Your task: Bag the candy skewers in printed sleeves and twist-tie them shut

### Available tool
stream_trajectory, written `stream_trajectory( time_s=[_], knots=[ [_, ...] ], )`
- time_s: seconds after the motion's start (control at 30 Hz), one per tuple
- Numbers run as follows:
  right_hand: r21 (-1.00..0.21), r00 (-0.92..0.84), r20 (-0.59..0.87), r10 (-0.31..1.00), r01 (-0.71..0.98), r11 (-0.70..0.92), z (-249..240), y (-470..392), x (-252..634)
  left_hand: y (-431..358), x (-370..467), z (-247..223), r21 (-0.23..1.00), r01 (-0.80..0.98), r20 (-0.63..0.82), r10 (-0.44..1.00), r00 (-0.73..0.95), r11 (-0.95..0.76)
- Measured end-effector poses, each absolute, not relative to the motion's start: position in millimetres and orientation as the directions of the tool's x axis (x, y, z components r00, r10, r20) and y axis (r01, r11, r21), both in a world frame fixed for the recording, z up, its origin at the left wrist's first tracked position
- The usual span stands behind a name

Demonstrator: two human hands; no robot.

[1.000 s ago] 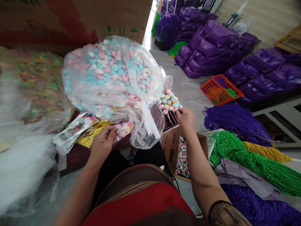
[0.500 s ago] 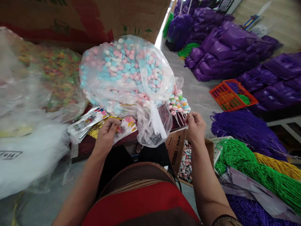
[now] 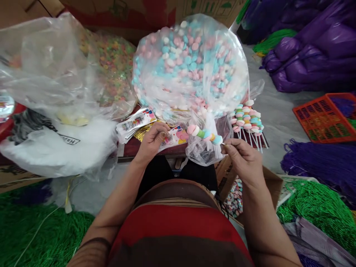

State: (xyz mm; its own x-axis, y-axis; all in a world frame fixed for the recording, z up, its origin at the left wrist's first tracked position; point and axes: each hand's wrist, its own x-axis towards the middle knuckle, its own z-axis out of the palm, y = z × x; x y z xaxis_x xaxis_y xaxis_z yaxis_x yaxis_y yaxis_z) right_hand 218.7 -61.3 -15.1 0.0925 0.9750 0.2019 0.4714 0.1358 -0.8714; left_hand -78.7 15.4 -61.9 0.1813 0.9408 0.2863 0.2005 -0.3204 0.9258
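My left hand (image 3: 155, 140) is closed, pinching a small printed clear packaging bag (image 3: 178, 137) that points to the right. In my right hand (image 3: 246, 157) the fingers close on the white stick of a marshmallow skewer (image 3: 205, 134), a row of pink, white, green, orange and blue pieces. The skewer lies nearly level, its pink tip close to the bag's printed end; whether they touch I cannot tell. More marshmallow skewers (image 3: 247, 118) are stacked right of my right hand. A pile of printed bags (image 3: 136, 124) rests left of my left hand.
Behind my hands stands a big clear sack of pink, blue and white marshmallows (image 3: 191, 63), with a sack of coloured rings (image 3: 116, 70) to its left. A cardboard box (image 3: 271, 185) holds wrapped sweets below right. An orange crate (image 3: 314, 118) and green strands (image 3: 319, 207) are farther right.
My right hand has lifted a marshmallow skewer from the stack and brought it left to the bag in my left hand. The camera view has turned to the left.
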Motion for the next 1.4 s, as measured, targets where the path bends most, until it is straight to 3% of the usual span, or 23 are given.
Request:
stream_trajectory(
  time_s=[0.13, 0.4, 0.83, 1.1, 1.4],
  knots=[
    [-0.79, 0.048, 0.226, 0.973, 0.594, 0.154, -13, -64, 223, 16, -80, -61, 0.919, 0.053, 0.373, 0.906, 0.201, -0.39],
    [-0.536, -0.096, 0.383, 0.919, 0.787, 0.306, -6, -60, 235, 19, -79, -49, 0.815, 0.257, 0.444, 0.845, 0.298, -0.519],
    [-0.659, -0.032, 0.3, 0.954, 0.716, 0.231, -20, -58, 238, 26, -76, -52, 0.59, 0.425, 0.515, 0.726, 0.456, -0.686],
    [-0.58, -0.137, 0.371, 0.919, 0.738, 0.344, -27, -56, 237, 27, -71, -59, 0.486, 0.458, 0.616, 0.664, 0.425, -0.744],
    [-0.582, -0.137, 0.388, 0.911, 0.73, 0.357, -37, -56, 235, 31, -73, -58, 0.603, 0.414, 0.621, 0.727, 0.294, -0.682]
  ],
)
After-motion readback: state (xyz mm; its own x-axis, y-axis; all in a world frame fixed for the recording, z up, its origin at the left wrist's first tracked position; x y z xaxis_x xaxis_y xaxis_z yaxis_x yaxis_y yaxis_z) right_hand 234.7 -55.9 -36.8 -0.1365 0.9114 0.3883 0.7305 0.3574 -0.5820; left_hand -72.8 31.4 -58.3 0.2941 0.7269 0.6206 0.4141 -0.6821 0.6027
